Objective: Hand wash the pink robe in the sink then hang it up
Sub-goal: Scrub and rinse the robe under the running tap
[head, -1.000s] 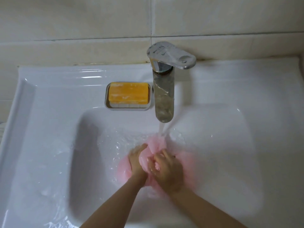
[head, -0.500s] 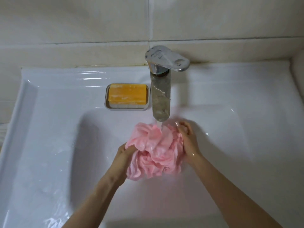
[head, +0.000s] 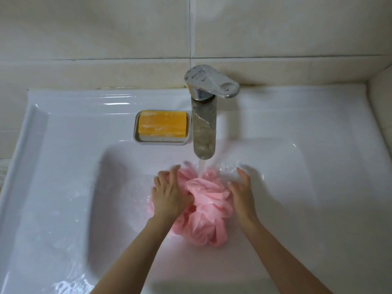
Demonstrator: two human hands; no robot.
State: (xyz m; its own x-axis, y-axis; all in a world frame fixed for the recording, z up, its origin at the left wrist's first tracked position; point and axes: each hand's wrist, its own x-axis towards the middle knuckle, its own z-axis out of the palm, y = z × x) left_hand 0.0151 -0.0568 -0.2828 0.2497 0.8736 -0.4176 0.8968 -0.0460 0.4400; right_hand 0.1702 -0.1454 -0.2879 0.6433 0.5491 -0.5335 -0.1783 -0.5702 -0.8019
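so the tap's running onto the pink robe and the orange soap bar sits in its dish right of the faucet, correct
Not quite: the head view shows the soap bar in its dish left of the faucet; water does run onto the pink robe.

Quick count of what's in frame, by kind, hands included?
pink robe: 1
soap bar: 1
soap dish: 1
tap: 1
sink: 1
hands: 2, left hand and right hand
total: 7
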